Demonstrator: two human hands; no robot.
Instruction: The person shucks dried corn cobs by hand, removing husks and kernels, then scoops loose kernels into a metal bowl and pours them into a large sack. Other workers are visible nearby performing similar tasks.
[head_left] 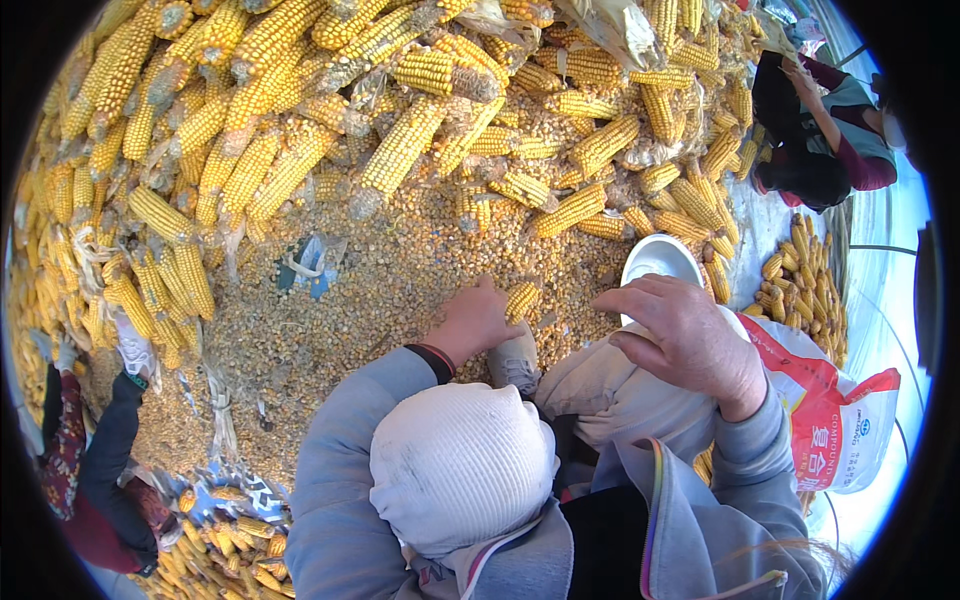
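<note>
My left hand point(470, 322) is closed low over the loose kernels, its fingers curled around a short yellow ear of corn point(521, 300) that sticks out on its right side. The grip itself is partly hidden. My right hand point(688, 338) hovers over my bent knee, thumb and fingers apart, with nothing seen between them. Just beyond it stands a white bowl point(662, 258), partly covered by the hand. Loose corn kernels point(370, 270) spread thickly over the ground around my left hand.
Heaped ears of corn point(260, 150) rise ahead and to the left. A red and white sack point(835, 420) lies at my right, near a smaller corn pile point(802, 280). One person point(830, 130) sits at the far right, another point(95, 450) at the left. My grey shoe point(515, 362) rests among kernels.
</note>
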